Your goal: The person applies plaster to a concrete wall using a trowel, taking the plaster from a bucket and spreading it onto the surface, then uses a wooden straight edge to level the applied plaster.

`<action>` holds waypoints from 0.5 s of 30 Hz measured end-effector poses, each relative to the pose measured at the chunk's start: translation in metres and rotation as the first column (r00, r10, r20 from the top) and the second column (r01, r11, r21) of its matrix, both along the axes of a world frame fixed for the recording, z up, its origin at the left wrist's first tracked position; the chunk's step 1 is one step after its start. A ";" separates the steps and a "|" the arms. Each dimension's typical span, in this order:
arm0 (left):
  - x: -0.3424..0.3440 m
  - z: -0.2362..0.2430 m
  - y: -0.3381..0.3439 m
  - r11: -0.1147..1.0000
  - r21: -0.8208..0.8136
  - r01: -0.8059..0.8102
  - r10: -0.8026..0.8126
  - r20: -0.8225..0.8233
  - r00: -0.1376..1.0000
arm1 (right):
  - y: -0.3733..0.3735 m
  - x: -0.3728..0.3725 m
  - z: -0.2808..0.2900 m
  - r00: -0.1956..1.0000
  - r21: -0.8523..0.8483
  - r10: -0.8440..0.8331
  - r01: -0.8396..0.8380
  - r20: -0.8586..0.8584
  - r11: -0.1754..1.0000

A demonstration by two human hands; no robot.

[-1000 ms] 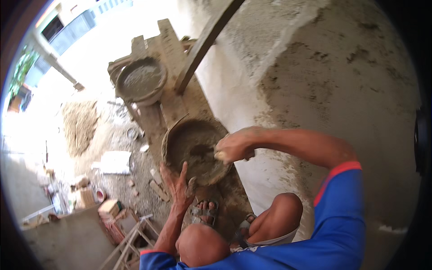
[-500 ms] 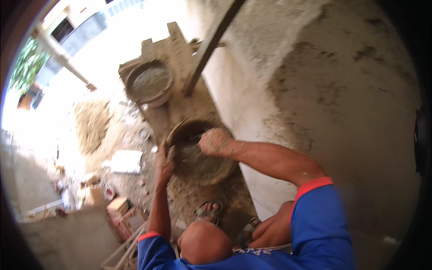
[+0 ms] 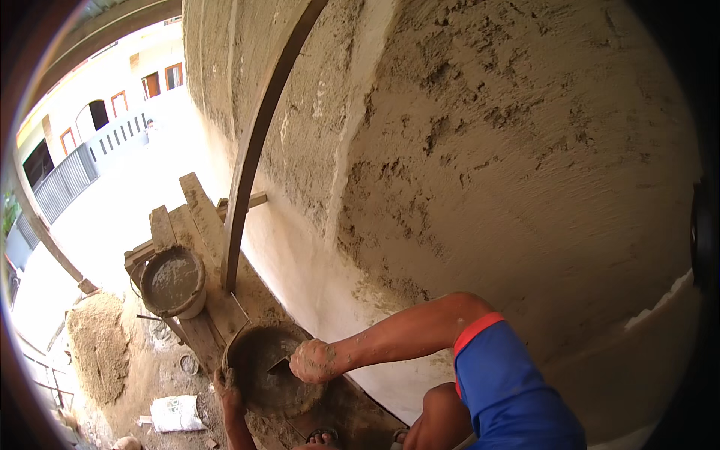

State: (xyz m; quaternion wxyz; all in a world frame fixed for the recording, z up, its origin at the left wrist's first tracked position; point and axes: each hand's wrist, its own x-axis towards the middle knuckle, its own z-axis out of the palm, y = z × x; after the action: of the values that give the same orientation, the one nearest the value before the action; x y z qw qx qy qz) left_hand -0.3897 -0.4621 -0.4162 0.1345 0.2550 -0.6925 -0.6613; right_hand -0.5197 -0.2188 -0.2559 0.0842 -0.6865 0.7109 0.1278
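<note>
A round basin [image 3: 235, 346] of wet grey mortar stands on the plank platform in front of me. My right hand [image 3: 312, 361] is closed over its right side, gripping a trowel [image 3: 280, 366]; the dark blade shows just above the mortar, and the fingers cover the handle. At the left rim my left hand [image 3: 227, 388] grips the basin's edge, with its fingers partly hidden. Mortar spots cling to the right hand and forearm.
A bucket [image 3: 193, 306] of mortar stands farther along the planks [image 3: 201, 214]. A slanting timber post [image 3: 241, 195] rises near the partly plastered wall [image 3: 480, 187] on my right. Below left lie a sand heap [image 3: 97, 349] and a white sack [image 3: 177, 413].
The view has swung up and toward the wall, so basin and bucket sit lower left. My right hand has moved nearer me along the basin's right side, and the trowel blade now shows.
</note>
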 end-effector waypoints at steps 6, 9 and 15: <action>0.032 -0.003 0.056 0.931 0.222 -0.289 0.305 -0.038 0.952 | -0.046 -0.014 0.075 0.947 0.184 -0.311 0.321 -0.082 0.929; 0.035 -0.005 0.088 0.911 0.229 -0.343 0.329 0.096 0.939 | -0.056 -0.015 0.012 0.938 0.160 -0.257 0.297 -0.231 0.941; 0.029 0.024 0.085 0.900 0.277 -0.337 0.359 -0.030 0.933 | -0.039 -0.026 -0.067 0.929 0.288 -0.369 0.359 -0.019 0.888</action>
State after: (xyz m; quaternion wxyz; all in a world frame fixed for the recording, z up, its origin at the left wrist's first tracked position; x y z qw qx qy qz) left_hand -0.3611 -0.3773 -0.3922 0.2428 0.3635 -0.5341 -0.7236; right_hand -0.5458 -0.2578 -0.3231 0.2182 -0.5238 0.7991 0.1988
